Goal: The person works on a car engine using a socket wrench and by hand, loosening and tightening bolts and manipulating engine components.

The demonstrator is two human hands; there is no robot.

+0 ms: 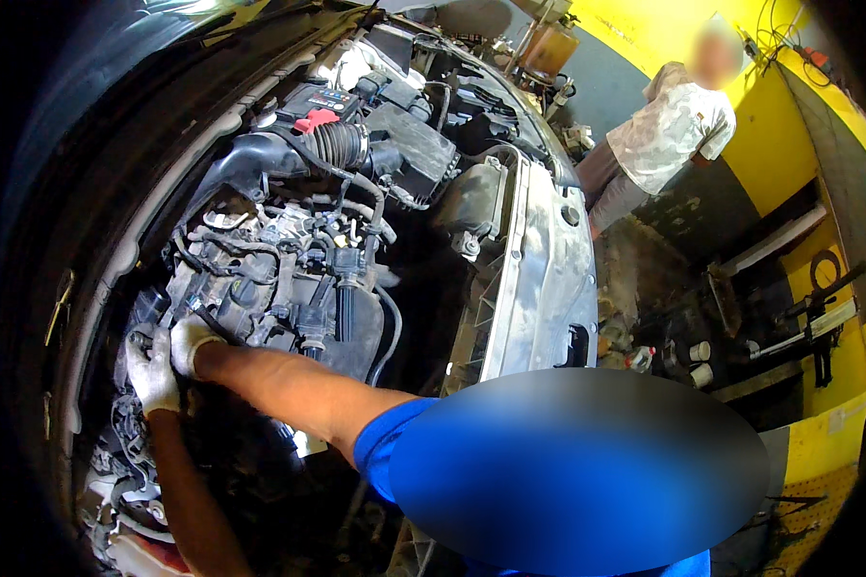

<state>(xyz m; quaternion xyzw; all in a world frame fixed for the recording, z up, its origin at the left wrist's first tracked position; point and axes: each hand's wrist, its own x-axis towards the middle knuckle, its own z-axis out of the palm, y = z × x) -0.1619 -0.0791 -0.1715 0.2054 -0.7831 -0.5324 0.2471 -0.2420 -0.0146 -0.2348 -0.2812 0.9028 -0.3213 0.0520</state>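
Observation:
My left hand (pixel 150 375), in a pale work glove, is at the left side of the car's engine (pixel 250 288), its fingers curled at a small dark part that I cannot make out. My right hand (pixel 191 346), gloved too, is just beside it, its fingertips bent down and partly hidden among the engine parts. A black hose (pixel 212 324) runs by the right hand. Further up are an air intake hose with ridges (pixel 342 144), a battery (pixel 313 104) with a red terminal cover and a black box (pixel 409 149).
A person (pixel 659 144) in a light shirt stands beyond the grey front panel (pixel 539 260) of the car. A yellow and grey wall (pixel 770 163), a pegboard (pixel 818 510), tools and small containers (pixel 698 370) are at the right. The dark windscreen side borders the left.

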